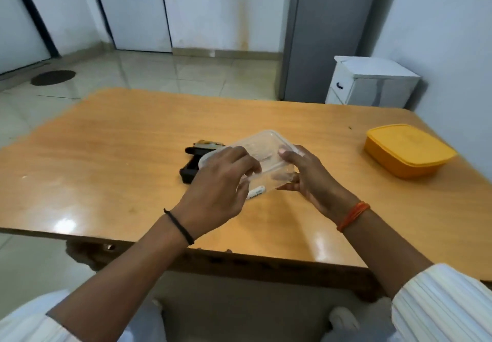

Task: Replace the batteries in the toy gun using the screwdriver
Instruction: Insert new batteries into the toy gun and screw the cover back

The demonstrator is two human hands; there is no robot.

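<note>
Fingers of both hands wrap a clear rectangular plastic container [262,160], which I hold tilted just above the orange-brown wooden table [119,139]. My left hand [221,190] curls over its near left end from above; my right hand [308,176] grips the right end, thumb on the lid's rim and fingers under the base. Through the wall I make out something small and white with lettering near the bottom corner (a battery, I would guess, though I cannot be sure), and blurred shapes higher up that I cannot name. No screwdriver is plainly visible. The black toy gun [193,164] lies flat on the table just behind my left hand, partly hidden by it and the container.

Risks, as I judge them: I seem to be prying the lid, and a snap-fit lid on thin plastic lets go all at once. With the box tilted, whatever is loose inside could spill and roll toward the near table edge. My left knuckles sit close to the gun, so a jerk could knock it. Squeezing the soft walls harder would only lock the lid tighter. A yellow lidded plastic box [407,150] sits well apart on the right, out of harm's way.
</note>
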